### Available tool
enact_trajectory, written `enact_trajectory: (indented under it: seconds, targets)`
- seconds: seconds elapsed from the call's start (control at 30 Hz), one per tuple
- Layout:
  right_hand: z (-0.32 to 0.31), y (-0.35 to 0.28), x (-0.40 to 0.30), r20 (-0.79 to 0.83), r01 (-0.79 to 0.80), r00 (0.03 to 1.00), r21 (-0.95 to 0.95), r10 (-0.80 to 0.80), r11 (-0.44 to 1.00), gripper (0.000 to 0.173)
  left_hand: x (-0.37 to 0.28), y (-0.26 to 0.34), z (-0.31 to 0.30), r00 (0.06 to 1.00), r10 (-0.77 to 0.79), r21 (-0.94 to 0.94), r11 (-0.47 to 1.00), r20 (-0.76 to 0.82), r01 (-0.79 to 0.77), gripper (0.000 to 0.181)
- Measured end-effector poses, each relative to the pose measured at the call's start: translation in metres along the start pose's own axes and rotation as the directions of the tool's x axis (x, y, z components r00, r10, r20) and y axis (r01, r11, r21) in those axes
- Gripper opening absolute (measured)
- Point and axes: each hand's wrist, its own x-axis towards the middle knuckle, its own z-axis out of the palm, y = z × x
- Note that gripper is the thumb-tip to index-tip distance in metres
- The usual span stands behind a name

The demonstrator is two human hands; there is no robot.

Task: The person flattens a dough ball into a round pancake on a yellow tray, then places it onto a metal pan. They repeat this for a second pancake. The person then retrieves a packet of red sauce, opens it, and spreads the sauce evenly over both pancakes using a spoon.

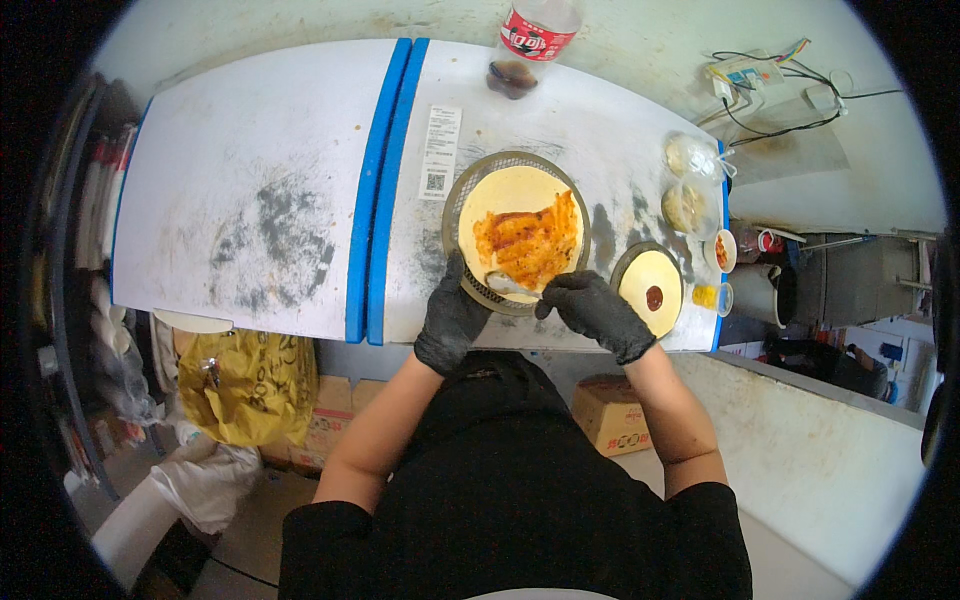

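Note:
A round of pale dough [504, 186] lies on a round metal mesh pizza screen [452, 196] in front of me. Orange-red sauce with dark bits [517, 241] is spread unevenly over its middle and right, leaving the far part bare. My left hand [454, 319], in a black glove, grips the screen's near left rim. Between the gloved fingers of my right hand [592, 307] is a metal spoon [514, 286], its bowl low over the dough's near edge. Just right of that hand, a smaller dough round [651, 271] on its own screen carries one dark red blob of sauce [654, 298].
A cola bottle [536, 45] stands at the back by the wall. Along the right edge are tied plastic bags [690, 206], a bowl with red food [721, 251] and a cup with yellow contents [709, 298]. A printed slip [440, 154] lies left of the screen.

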Motion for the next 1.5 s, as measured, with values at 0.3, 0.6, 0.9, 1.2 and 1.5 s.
enact_trajectory:
  seconds: [0.3,0.6,0.9,1.2,1.5]
  targets:
    - [-0.013,0.003,0.015,-0.032,0.254,0.965,-0.113,-0.259,0.961,0.019,0.003,0.004,0.002,0.995,0.051,0.135,0.989,0.082,-0.062,0.053]
    - [-0.018,0.027,0.037,-0.121,0.631,0.715,-0.313,-0.689,0.71,0.017,0.013,0.011,0.017,0.956,-0.228,-0.325,0.932,-0.187,0.159,0.05]
    - [-0.028,0.012,0.033,-0.189,0.679,0.596,-0.401,-0.781,0.615,0.018,0.019,0.007,0.016,0.939,-0.24,-0.313,0.937,-0.247,0.157,0.049]
    - [-0.046,0.021,-0.011,-0.129,0.247,0.961,0.008,-0.244,0.969,0.017,0.02,0.005,0.018,0.966,-0.157,-0.256,0.961,-0.208,0.101,0.051]
    - [-0.051,0.047,-0.031,-0.278,-0.018,0.961,-0.021,0.012,1.0,0.018,0.022,0.012,0.025,0.977,-0.127,-0.273,0.959,-0.172,0.077,0.053]
